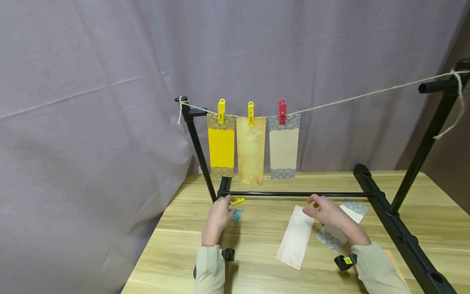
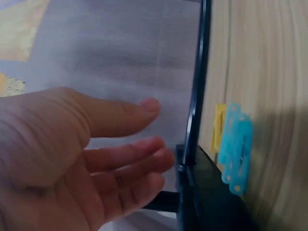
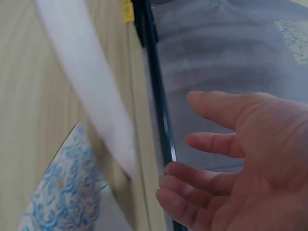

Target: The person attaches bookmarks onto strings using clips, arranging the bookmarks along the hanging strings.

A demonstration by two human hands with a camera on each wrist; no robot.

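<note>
My left hand [image 1: 219, 214] hovers with relaxed fingers beside a yellow clothespin [image 1: 238, 201] and light blue clothespins [image 2: 236, 149] lying near the stand's left foot. Nothing is between its thumb and fingers in the left wrist view. The right hand [image 1: 327, 210], fingers loosely bent and holding nothing, is above the top end of a pale pinkish paper card [image 1: 295, 239] on the table. Partly under the right forearm lies a white card with blue-grey patterned ends [image 1: 356, 209]. On the string hang a yellow card [image 1: 221, 147], a tan card [image 1: 251, 155] and a beige patterned card [image 1: 284, 149].
Two yellow clothespins [image 1: 251, 113] and a red clothespin [image 1: 282, 112] clip the hanging cards to the string [image 1: 345, 100]. A black stand [image 1: 413, 153] with a low crossbar [image 1: 293, 194] frames the wooden table [image 1: 176, 253]. An orange sheet's edge [image 1: 394, 263] shows by the right sleeve.
</note>
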